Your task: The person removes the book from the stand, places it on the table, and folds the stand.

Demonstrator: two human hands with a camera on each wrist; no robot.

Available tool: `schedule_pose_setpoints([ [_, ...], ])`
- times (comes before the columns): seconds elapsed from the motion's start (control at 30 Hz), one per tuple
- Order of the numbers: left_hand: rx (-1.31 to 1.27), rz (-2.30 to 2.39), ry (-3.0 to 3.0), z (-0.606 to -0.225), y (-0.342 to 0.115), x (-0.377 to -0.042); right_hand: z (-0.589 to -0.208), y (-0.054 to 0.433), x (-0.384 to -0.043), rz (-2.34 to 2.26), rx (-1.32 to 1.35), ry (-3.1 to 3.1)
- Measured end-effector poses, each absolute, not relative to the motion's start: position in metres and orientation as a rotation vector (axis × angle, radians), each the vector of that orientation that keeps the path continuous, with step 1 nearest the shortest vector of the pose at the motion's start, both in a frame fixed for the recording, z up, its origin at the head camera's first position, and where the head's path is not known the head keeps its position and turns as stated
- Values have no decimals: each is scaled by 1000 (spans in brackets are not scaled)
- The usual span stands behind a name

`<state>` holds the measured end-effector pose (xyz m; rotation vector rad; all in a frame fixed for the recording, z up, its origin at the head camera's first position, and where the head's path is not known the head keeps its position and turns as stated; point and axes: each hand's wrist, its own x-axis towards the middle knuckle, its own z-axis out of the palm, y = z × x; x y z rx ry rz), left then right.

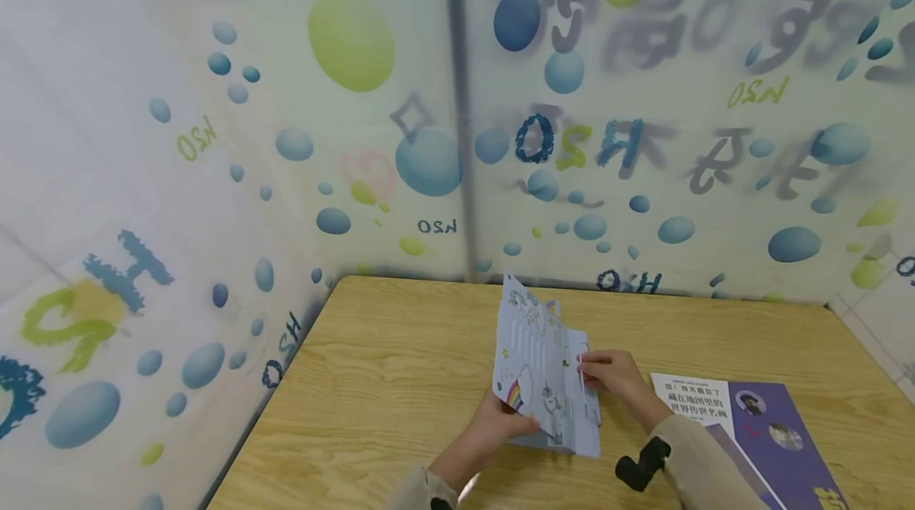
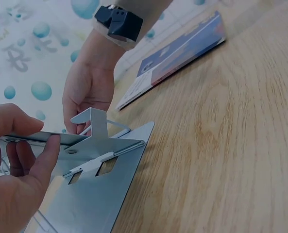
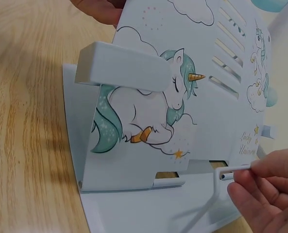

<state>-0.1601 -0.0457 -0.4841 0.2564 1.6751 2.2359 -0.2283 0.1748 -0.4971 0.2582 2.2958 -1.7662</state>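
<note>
A pale metal book stand [image 1: 527, 347] printed with unicorns, a rainbow and clouds stands partly unfolded on the wooden table. Its slotted panel tilts up from a flat base plate [image 3: 129, 208]. My left hand [image 1: 493, 424] grips the panel's lower left edge, thumb on one face and fingers on the other. On the other side, my right hand [image 1: 620, 376] pinches a thin white wire support [image 3: 215, 187] near the hinge between thumb and forefinger. A bent metal page holder [image 3: 122, 68] juts out in front of the lying unicorn in the right wrist view.
To the right on the wooden table [image 1: 372, 359] lies a purple and white book [image 1: 772, 407], partly covered by my right sleeve [image 1: 704, 458]. A fabric wall [image 1: 643, 200] with blue and green bubbles rises behind and to the left.
</note>
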Motion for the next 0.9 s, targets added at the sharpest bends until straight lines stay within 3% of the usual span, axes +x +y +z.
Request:
schedule_pose_setpoints([
  [0.47, 508, 1901, 1742, -472, -77, -184, -487, 183, -215, -1752, 74, 2359],
  [0.7, 434, 1699, 1896, -446, -96, -202, -470, 187, -199, -1719, -227, 2335],
  [0.9, 306, 1804, 1985, -424, -104, -222, -458, 174, -185, -1771, -443, 2242],
])
